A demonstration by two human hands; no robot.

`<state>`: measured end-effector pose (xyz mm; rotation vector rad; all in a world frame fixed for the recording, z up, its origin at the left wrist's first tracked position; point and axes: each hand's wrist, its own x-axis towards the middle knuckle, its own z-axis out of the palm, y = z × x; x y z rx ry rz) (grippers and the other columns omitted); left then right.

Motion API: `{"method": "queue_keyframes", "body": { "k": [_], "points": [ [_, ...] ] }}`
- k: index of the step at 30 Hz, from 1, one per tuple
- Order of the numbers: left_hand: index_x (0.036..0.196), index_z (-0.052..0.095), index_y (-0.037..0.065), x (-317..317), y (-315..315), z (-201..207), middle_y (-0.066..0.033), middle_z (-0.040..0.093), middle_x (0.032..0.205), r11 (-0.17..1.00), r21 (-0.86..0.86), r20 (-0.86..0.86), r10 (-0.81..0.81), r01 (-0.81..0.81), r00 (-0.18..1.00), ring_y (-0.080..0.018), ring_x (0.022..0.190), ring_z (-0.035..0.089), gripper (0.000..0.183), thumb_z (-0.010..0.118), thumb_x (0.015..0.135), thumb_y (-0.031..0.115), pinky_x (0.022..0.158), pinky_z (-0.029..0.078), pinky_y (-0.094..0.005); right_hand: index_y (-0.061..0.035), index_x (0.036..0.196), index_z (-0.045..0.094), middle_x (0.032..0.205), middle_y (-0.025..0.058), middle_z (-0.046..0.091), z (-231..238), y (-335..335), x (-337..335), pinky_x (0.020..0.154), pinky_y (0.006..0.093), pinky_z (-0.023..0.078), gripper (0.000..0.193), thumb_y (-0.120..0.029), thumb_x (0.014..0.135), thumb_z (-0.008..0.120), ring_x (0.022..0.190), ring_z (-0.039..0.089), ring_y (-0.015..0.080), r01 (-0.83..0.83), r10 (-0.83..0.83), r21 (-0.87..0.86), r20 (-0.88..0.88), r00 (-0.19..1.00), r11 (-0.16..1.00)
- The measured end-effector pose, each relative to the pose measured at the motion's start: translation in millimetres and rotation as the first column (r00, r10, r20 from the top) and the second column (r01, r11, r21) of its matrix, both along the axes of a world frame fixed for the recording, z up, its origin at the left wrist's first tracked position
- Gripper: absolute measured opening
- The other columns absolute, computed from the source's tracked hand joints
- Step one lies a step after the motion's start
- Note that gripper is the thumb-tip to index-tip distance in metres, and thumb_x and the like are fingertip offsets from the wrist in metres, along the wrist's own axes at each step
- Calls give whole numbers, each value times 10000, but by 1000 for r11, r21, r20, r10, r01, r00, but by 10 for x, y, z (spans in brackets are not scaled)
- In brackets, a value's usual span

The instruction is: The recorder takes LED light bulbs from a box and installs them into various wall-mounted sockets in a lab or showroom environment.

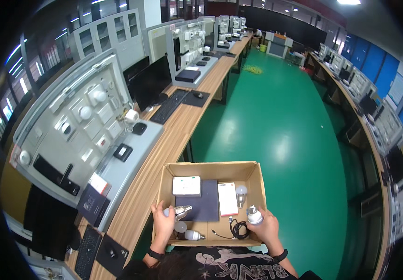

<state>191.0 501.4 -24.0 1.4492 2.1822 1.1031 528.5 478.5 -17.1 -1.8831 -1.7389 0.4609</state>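
Note:
In front of my body is an open cardboard box (253, 173). My left hand (163, 223) is closed at its left wall, round a light bulb (181, 213) whose silvery screw end points right. At the right wall my right hand (267, 228) is closed on a white light bulb (255, 216), screw base up. Inside lie a white carton (187, 185), a flat dark box (208, 198), a slim white-and-red box (227, 198), another bulb (241, 193), a coiled black cable (239, 228) and a white bulb (193, 235) near the front wall.
A long wooden bench (157, 154) runs along my left, with a panel of mounted devices (77, 116), a monitor (150, 84), a keyboard (169, 106) and a mouse pad (112, 254). Green floor (276, 121) stretches ahead. More workstations (365, 98) line the right. A person (257, 35) is far back.

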Motion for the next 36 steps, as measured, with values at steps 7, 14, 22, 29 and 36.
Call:
{"method": "queue_keyframes", "body": {
  "k": [7,14,22,29,36],
  "points": [
    [1138,526,-129,713,1673,-4,-287,427,1218,995,72,11,70,-71,997,-427,1132,464,458,605,808,178,979,385,-403,46,1113,617,1101,222,621,15,1960,704,834,380,511,677,-296,559,803,956,632,337,-89,90,-21,40,995,996],
    [1157,518,-113,1189,3706,-177,-276,434,1211,986,118,50,116,-121,992,-425,1091,499,480,615,799,192,940,421,-404,51,1155,599,980,221,642,-268,4087,1135,780,373,516,693,-235,561,813,867,657,316,-88,88,27,-35,995,996],
    [1165,512,-123,1820,6142,-23,-279,425,1233,995,96,66,21,-28,998,-429,1090,501,502,608,806,214,944,418,-398,20,1172,603,925,205,642,-138,6207,1778,746,368,517,688,-217,564,821,817,659,308,11,-10,18,-74,997,1000],
    [1161,514,-121,2564,8042,-261,-283,419,1236,997,78,54,-21,17,998,-422,1097,501,497,609,801,208,937,421,-398,11,1172,604,959,213,643,-441,8017,2566,770,385,519,713,-269,553,823,856,653,322,55,-59,-64,-63,996,996],
    [1163,517,-117,3400,9767,-284,-292,406,1258,996,72,49,50,-53,998,-433,1116,491,507,618,793,215,945,421,-408,6,1130,626,1003,220,644,-387,10000,3443,795,391,516,701,-273,519,826,888,644,341,-42,42,1,-8,999,999]
  ]
}}
